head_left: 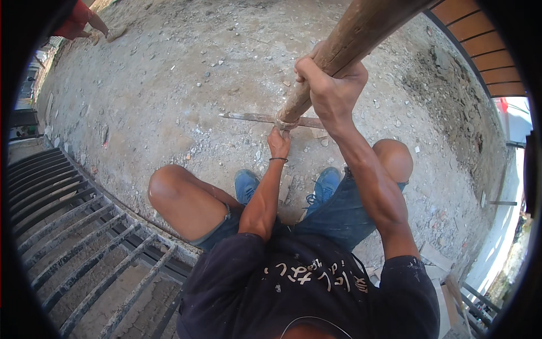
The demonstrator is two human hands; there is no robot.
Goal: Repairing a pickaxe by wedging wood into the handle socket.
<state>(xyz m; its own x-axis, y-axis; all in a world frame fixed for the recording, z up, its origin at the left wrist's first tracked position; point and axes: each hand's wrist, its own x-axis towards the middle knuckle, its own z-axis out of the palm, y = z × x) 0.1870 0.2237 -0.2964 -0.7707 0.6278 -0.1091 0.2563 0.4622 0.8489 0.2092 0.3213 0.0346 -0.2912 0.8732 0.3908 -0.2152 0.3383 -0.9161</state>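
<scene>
A pickaxe (361, 37) stands head down, its thick wooden handle slanting up and to the right past the top edge. The narrow metal head (248, 117) lies crosswise close to the ground, one pointed end toward the left. My right hand (333, 93) is wrapped round the handle partway up. Lower down, my left hand (279, 143) is closed at the handle's bottom end, right by the metal head. Its fingertips are partly hidden under the joint.
Rough dirt with scattered stones (206, 73) surrounds my blue shoes (247, 186). A metal bar grille (107, 237) lies at the lower left. Brown slatted panels (480, 45) stand at the upper right. Another person's leg (99, 24) shows at the upper left.
</scene>
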